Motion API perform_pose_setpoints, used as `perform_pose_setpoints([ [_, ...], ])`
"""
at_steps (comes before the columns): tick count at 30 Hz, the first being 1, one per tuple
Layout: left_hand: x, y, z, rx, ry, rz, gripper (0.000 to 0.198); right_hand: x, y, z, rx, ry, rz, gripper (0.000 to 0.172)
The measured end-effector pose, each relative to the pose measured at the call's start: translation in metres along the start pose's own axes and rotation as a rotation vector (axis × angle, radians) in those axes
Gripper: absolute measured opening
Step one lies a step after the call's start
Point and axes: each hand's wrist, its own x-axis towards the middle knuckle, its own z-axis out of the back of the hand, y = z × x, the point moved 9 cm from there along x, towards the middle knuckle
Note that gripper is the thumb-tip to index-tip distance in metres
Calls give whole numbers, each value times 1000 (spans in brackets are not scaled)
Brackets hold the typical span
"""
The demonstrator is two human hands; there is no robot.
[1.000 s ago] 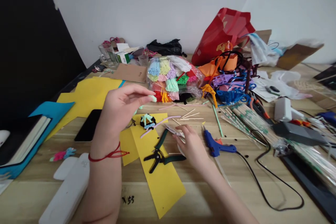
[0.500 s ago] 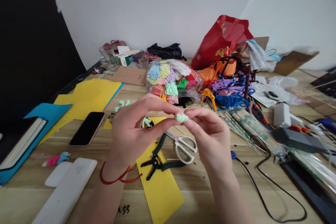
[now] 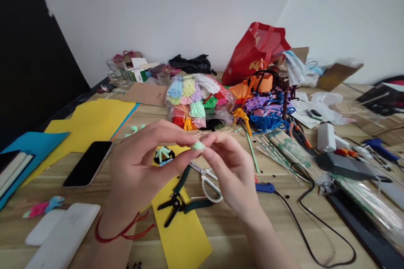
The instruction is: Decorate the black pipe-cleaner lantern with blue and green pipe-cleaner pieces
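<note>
Between both sets of fingertips is a small mint-green fuzzy piece (image 3: 198, 146), which looks like rolled-up pipe cleaner. My left hand (image 3: 142, 172) pinches it from the left, thumb below and index finger above. From the other side, my right hand (image 3: 232, 170) also grips it between thumb and forefinger. Much of the piece is covered by the fingers. Below the hands lie white-handled scissors (image 3: 212, 189) and dark green pliers (image 3: 176, 204), partly over a yellow sheet (image 3: 186, 239). A mint-green and black fuzzy shape (image 3: 163, 154) shows behind my left thumb.
At the back is a clear bag of colourful pipe cleaners (image 3: 197, 103), beside a red bag (image 3: 255, 50). A phone (image 3: 89, 164) and white case (image 3: 67, 235) lie left. Wrapped sticks (image 3: 290, 151), a blue-handled tool (image 3: 265, 187) and its black cord (image 3: 303, 218) lie right.
The view has turned slightly right, so the table's things appear farther left. Both hands keep their pinch on the mint-green piece. The blue-handled tool shows more now.
</note>
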Motion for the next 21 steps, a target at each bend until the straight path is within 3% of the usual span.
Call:
perform_pose_setpoints([
  [3, 0, 2, -1, -16, -5, 20, 20, -2, 6, 1, -68, -7, 95, 1],
  [7, 1, 5, -3, -71, 11, 58, 13, -5, 18, 3, -114, -2, 246, 11],
  [12, 0, 9, -8, -162, 26, 109, 10, -3, 26, 9, -91, -11, 314, 18],
  [17, -6, 21, -11, -251, -92, 242, 12, -1, 32, 14, -141, -28, 364, 20],
  [21, -8, 22, -11, -280, -172, 233, 12, -1, 33, 16, -193, -29, 374, 21],
])
